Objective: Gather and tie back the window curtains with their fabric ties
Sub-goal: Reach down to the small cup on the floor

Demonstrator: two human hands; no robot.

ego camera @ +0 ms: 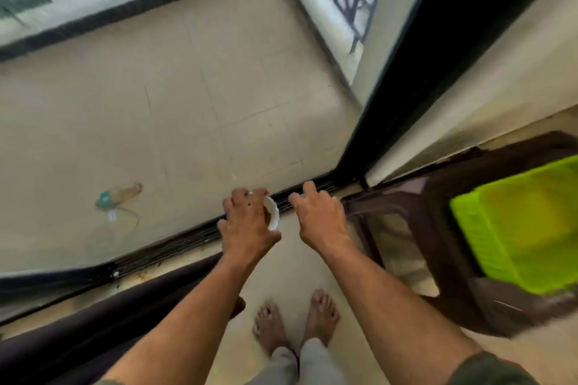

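White, ridged and small, a cup (272,212) sits clamped in your left hand (247,222), contents unclear. Your right hand (322,219) hovers beside it, fingers apart and empty, over the door track (187,241). Right of you a green bin (519,228) rests on a brown chair (469,300), blurred. Dark curtain (78,331) hangs at near left, untied; you cannot see a tie.

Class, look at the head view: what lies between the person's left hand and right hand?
Only a white scalloped object held by the left hand; otherwise bare floor before the right hand.
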